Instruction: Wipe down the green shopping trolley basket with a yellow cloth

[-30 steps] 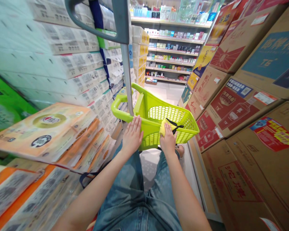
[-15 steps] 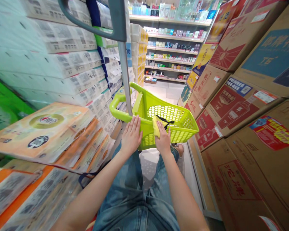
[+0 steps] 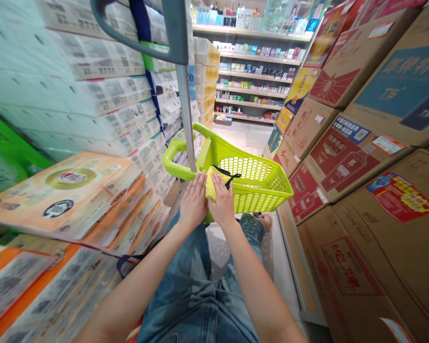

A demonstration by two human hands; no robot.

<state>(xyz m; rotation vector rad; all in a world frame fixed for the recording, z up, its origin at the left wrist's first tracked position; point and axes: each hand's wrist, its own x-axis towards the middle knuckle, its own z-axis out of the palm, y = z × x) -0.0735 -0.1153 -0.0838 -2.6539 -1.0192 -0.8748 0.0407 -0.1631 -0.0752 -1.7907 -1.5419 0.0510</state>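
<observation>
A lime-green shopping basket (image 3: 262, 200) with an upright metal pull pole (image 3: 186, 107) and a dark grey grip (image 3: 177, 35) stands in front of my legs. My left hand (image 3: 193, 202) lies flat on the basket's near rim beside the foot of the pole, fingers stretched out. Close against it, my right hand (image 3: 222, 205) holds a yellow cloth (image 3: 210, 187) with a black edge and strap, pressing it on the same rim. Part of the cloth is hidden under the right fingers. The visible inside of the basket is perforated plastic.
Packed paper goods (image 3: 103, 95) are stacked along the left, with an orange carton (image 3: 89, 190) nearer me. Cardboard cartons (image 3: 375, 228) rise on the right. Shelves of small boxed goods (image 3: 257, 74) stand across the far end of the aisle.
My right hand has slid left along the basket rim with the yellow cloth, and now sits against my left hand. The left hand has barely moved.
</observation>
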